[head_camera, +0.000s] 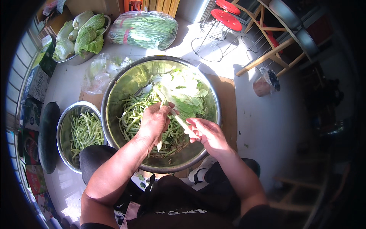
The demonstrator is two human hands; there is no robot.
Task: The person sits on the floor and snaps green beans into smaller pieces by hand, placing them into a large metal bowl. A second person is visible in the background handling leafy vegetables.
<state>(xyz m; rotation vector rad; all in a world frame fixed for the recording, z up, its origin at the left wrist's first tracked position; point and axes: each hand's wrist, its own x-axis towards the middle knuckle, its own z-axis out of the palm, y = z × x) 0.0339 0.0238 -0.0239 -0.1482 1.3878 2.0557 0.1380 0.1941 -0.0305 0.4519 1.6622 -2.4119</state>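
Note:
Over a large steel basin (104, 104), my left hand (153, 120) grips long green beans; one sticks out above the fist and a pale tip shows below it. A light green bean (181, 121) slants between my two hands. My right hand (208, 134) pinches its lower end with thumb and fingers. Whole green beans (131, 117) heap in the left part of the basin, beside sunlit leafy cabbage leaves (186, 98). Brownish scraps (168, 153) lie at the near bottom. To the left, a smaller steel bowl (60, 128) holds shorter bean pieces (87, 131).
A dark green winter melon (49, 137) lies left of the bowl. Beyond are napa cabbages (88, 35) in a basin, a clear plastic bag (95, 74) and bagged long greens (145, 30). Red stools (226, 19) and a small bin (264, 84) stand right. Cardboard (228, 106) lies beneath the basin.

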